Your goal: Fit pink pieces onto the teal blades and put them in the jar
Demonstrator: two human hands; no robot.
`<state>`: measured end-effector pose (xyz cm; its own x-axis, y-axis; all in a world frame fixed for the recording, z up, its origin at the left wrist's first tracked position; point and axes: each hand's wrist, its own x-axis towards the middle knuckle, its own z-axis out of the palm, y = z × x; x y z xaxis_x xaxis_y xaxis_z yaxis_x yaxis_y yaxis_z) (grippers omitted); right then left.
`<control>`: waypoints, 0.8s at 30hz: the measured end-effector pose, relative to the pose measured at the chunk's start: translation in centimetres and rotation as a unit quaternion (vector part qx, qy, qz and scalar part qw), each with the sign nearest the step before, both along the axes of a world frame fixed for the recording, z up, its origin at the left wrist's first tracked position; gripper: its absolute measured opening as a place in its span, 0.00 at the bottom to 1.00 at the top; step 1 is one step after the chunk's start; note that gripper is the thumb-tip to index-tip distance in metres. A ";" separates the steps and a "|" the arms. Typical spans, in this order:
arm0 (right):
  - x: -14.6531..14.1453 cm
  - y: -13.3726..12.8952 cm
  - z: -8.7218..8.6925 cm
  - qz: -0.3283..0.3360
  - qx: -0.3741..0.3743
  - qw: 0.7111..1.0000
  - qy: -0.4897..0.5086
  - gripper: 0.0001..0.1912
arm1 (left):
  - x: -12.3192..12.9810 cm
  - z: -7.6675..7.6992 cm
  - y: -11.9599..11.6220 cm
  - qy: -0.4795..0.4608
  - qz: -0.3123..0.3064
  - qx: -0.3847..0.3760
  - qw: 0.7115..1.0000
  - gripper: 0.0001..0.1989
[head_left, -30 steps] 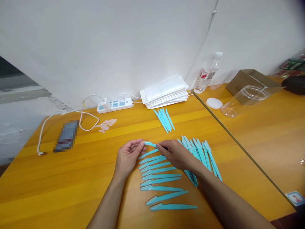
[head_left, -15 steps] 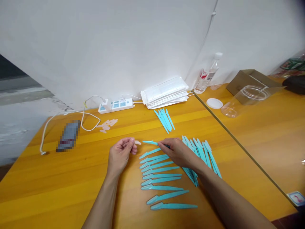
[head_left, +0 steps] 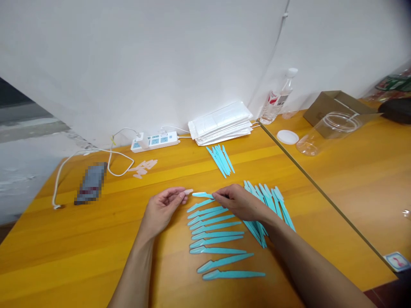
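Observation:
Between its fingertips my left hand (head_left: 165, 207) pinches a small translucent cap (head_left: 189, 191). My right hand (head_left: 236, 200) grips a turquoise razor (head_left: 202, 194), its blade end pointing left at the cap, with a small gap between them. Below my hands lies a column of turquoise razors (head_left: 221, 251), blade ends to the left. A pile of turquoise razors (head_left: 272, 203) lies beside and partly under my right forearm. Farther back is a smaller bunch of turquoise pieces (head_left: 221, 160). Several loose pale caps (head_left: 144, 167) lie at the left.
White packets (head_left: 221, 124) are stacked by the wall, next to a power strip (head_left: 155, 142). A pixelated dark object (head_left: 92, 183) lies left. At the right are a bottle (head_left: 278, 102), a white lid (head_left: 287, 137), a clear jar (head_left: 327, 134) and a cardboard box (head_left: 324, 107).
The cap in my left hand has shifted slightly right and up, and its tip now angles upward. The left fingers have straightened somewhat. My right hand has barely moved with the razor.

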<state>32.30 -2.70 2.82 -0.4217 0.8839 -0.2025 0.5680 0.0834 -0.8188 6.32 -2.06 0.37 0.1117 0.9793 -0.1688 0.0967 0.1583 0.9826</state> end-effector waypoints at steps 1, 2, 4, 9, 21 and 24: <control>0.0 0.0 0.0 0.003 0.001 1.000 0.001 0.22 | 0.2 0.2 -0.1 0.006 -0.006 -0.001 1.000 0.20; -0.1 0.0 0.0 0.005 0.003 1.000 0.002 0.22 | 0.5 0.3 -0.3 0.010 -0.010 -0.003 1.000 0.20; -0.2 -0.1 0.1 0.004 0.009 1.000 -0.003 0.22 | 1.0 0.4 -0.5 0.012 -0.018 -0.012 1.000 0.20; -0.2 -0.1 0.3 -0.005 0.014 1.000 -0.003 0.23 | 1.4 0.2 -0.6 0.004 -0.019 -0.022 1.000 0.21; -0.6 -0.3 0.3 0.003 0.033 0.999 -0.007 0.21 | 2.4 0.2 -1.2 -0.007 -0.030 -0.028 0.999 0.20; -0.5 -0.9 1.1 -0.002 0.041 0.999 0.005 0.17 | 3.0 0.1 -1.2 -0.031 -0.039 -0.035 0.998 0.24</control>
<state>31.84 -3.58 3.90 -0.4198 0.8988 -0.1259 0.5611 0.1480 -0.8144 9.33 -3.30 0.47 0.2004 0.9530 -0.2271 0.0506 0.2214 0.9739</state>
